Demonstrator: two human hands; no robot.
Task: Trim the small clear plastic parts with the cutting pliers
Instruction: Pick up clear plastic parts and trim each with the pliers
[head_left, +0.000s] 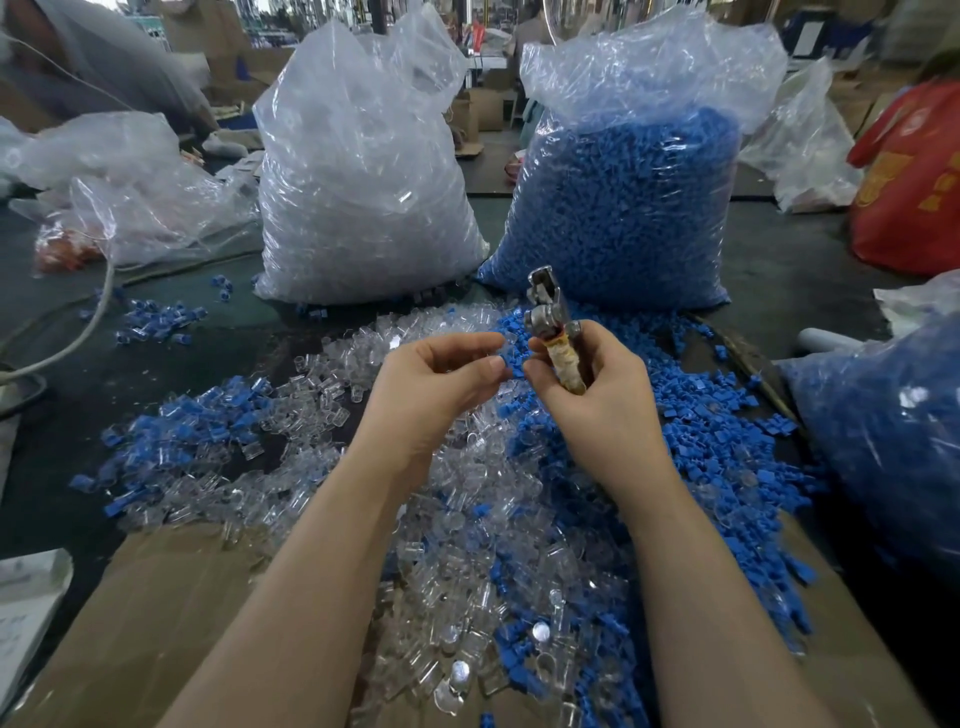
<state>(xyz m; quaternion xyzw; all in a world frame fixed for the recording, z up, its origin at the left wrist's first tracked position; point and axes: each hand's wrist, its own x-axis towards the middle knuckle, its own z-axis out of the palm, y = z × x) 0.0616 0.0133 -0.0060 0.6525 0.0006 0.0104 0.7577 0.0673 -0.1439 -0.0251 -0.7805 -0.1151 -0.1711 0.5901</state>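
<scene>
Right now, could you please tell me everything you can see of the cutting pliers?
The cutting pliers are held upright in the right hand, fingers curled round the handles. The metal head, grey and worn, points up and away, above the pile of clear and blue parts; its jaws look nearly closed. One handle seems wrapped in yellowish tape. The left hand is close beside but not touching.

A dark green table surface (779, 270) fills the middle of the frame. Brown cardboard (156, 613) is laid across the lower edge. Stacked cardboard boxes (488, 109) are seen at the upper centre, blurred. A red bag (914, 182) is noted at the upper right. Diffuse, even light is observed throughout; the far room is indistinct.
</scene>
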